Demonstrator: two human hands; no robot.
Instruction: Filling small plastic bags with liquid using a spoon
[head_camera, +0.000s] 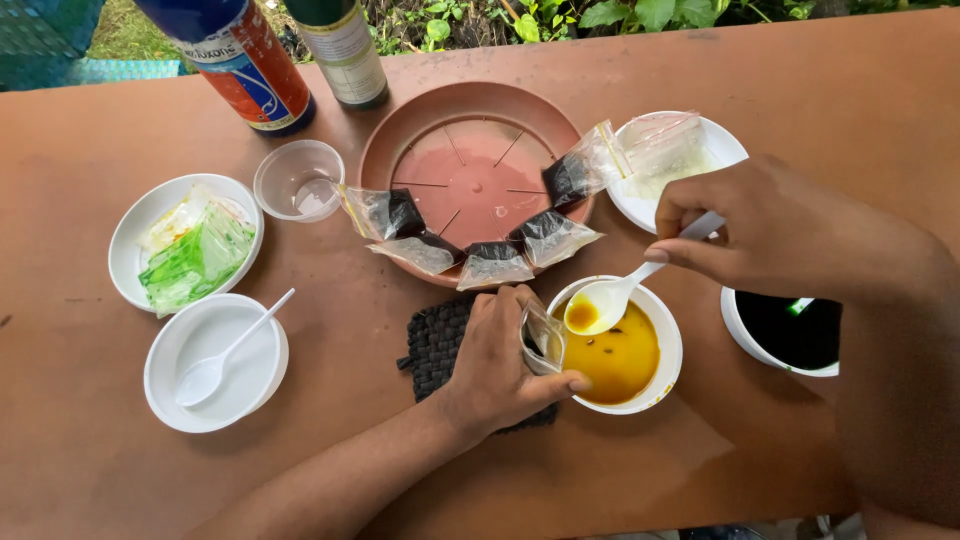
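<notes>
Single head-worn view only; I have no second camera to cross-check against. It looks steeply down and forward over the brown table (780, 70), at close arm's reach. Both forearms enter from the bottom edge. The far table edge and greenery (560, 15) sit along the top.

bench (800, 80): reddish brown, plain
round tray (400, 140): terracotta pink, thin radial lines
filled bags (495, 262): clear plastic, black contents
bowl of liquid (660, 380): white rim, orange-yellow liquid with dark specks
spoon (600, 303): white, orange liquid in its scoop
mat (435, 345): black, woven squares
left bowl (130, 240): white, green and clear bags
right bowl (790, 335): white, black liquid
</notes>
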